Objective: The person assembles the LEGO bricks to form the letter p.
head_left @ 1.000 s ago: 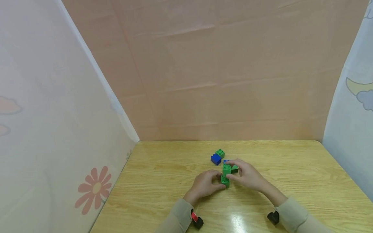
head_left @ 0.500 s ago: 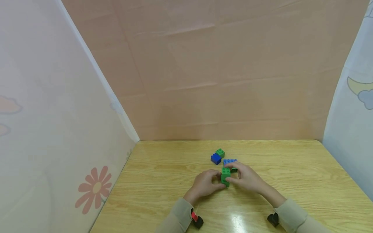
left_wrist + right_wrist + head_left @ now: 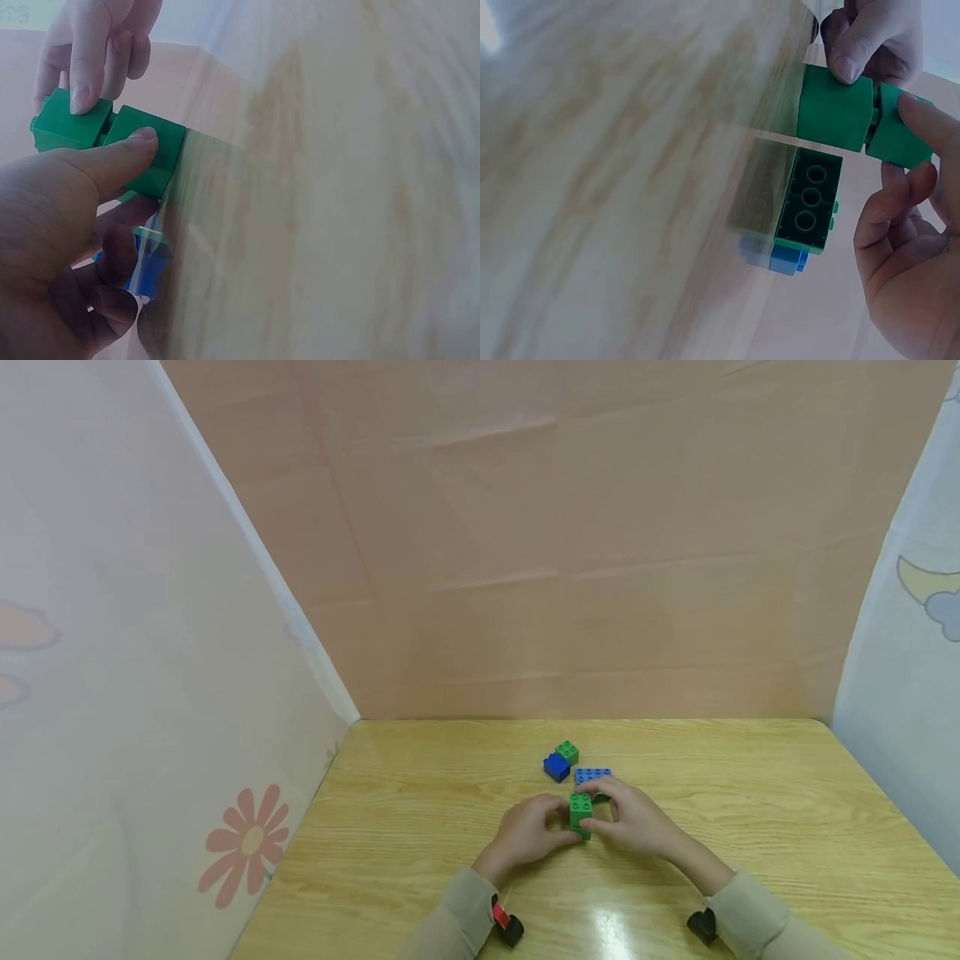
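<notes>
Hands (image 3: 528,831), two, pinching two green bricks (image 3: 581,805), two blue bricks (image 3: 557,767) beyond

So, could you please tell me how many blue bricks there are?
2: a dark one beside the far green brick, a lighter one just beyond the right hand; others may be hidden.

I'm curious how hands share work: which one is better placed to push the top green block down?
The right hand, probably: it grips the upper green block, with a gap visible above the lower green block. The left hand holds that lower one, seemingly better for steadying.
</notes>
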Tool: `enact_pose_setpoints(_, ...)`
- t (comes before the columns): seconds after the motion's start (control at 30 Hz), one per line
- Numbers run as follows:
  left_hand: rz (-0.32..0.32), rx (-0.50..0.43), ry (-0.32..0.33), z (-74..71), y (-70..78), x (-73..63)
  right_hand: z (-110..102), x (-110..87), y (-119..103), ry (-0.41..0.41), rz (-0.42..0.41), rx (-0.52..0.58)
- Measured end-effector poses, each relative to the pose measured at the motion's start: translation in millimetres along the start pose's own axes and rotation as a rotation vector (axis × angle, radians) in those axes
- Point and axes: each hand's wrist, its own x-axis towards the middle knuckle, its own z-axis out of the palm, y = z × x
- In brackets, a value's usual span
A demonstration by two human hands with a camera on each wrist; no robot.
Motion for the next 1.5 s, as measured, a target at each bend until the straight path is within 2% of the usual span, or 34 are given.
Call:
enact_pose_setpoints(0.27, 0.003, 0.001, 0.009, 1.5, -2.5, 1.0, 0.8, -0.4, 0.9, 0.028, -0.083, -0.005)
enact_pose_setpoints(0.43, 0.008, -0.013, 0.015, 0.7, -2.4, 0.5, 1.2, 0.2, 2.2, 0.042, -0.102, -0.017)
enact_pose_setpoints(1.03, 0.001, -0.019, 0.002, -0.2, -0.4, 0.2, -0.3, -0.5, 2.4, -0.016, -0.009, -0.005)
enact_pose_setpoints(1.5, 0.005, -0.023, -0.003, 0.5, -0.6, -0.3, 2.2, -0.7, 4.4, -0.005, -0.008, 0.024)
